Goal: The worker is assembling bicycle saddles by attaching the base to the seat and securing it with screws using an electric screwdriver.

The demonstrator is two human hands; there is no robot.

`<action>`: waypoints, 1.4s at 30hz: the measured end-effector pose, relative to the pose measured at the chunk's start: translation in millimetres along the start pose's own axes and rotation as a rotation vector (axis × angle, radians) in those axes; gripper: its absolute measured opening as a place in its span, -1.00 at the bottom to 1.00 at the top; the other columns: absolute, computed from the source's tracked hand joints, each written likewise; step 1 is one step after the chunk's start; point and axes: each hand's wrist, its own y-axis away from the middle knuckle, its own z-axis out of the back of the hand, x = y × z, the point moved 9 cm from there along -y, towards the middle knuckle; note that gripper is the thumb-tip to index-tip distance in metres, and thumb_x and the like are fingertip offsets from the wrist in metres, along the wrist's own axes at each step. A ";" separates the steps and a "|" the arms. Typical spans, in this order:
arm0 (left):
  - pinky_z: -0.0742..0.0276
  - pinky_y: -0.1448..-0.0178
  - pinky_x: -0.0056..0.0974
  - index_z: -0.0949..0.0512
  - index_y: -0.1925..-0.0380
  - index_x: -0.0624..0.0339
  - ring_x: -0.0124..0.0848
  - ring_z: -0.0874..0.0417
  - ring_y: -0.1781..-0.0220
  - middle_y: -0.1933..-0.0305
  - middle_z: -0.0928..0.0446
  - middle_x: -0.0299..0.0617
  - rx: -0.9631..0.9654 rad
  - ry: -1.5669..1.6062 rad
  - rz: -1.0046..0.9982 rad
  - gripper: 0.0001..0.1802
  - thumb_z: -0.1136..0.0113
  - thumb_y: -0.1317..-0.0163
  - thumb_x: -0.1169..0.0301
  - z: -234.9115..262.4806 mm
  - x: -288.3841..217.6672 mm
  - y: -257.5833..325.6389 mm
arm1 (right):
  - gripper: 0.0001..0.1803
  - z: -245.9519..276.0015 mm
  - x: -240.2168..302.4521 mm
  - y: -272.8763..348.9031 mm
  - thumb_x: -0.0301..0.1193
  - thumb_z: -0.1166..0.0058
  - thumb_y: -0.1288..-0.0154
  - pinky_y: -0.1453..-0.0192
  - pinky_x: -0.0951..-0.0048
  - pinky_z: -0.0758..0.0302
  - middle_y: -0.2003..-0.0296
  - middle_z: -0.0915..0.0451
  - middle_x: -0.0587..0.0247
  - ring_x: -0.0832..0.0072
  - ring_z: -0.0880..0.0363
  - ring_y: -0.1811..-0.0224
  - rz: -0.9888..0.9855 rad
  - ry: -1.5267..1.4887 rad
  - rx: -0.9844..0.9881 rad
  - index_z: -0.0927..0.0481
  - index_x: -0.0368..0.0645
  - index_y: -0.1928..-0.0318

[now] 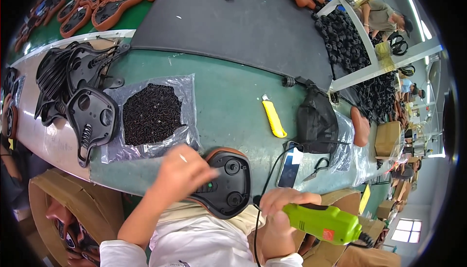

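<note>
My right hand (277,206) is wrapped round a lime-green electric screwdriver (323,222), its tip pointing left at the saddle's edge. In front of my body a bicycle saddle (236,182) lies underside up, with a black plastic base and brown rim. Over its left side is my left hand (182,174), slightly blurred, with fingers drawn together; whatever they pinch is too small to make out. Just beyond that hand, a clear plastic bag (190,106) lies spread out under a heap of small black screws (151,114).
Black saddle bases (92,114) are stacked on the left. A yellow utility knife (274,116), a phone (290,167), scissors (318,167) and a black bag (316,121) lie to the right. Cardboard boxes (78,194) flank me, and a cable (262,194) crosses the table edge.
</note>
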 end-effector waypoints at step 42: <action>-0.40 0.04 -0.02 -0.59 0.22 0.17 -0.09 -0.57 0.15 0.25 -0.54 -0.12 -0.271 -0.747 0.409 -0.90 -0.31 -0.37 0.42 41.7 100.2 -3.6 | -0.50 -16.6 -52.3 -37.9 -0.60 -0.30 -0.38 0.37 0.24 -0.60 0.41 -0.51 0.21 0.38 -0.53 0.53 0.018 0.159 0.073 -0.24 -0.07 -0.11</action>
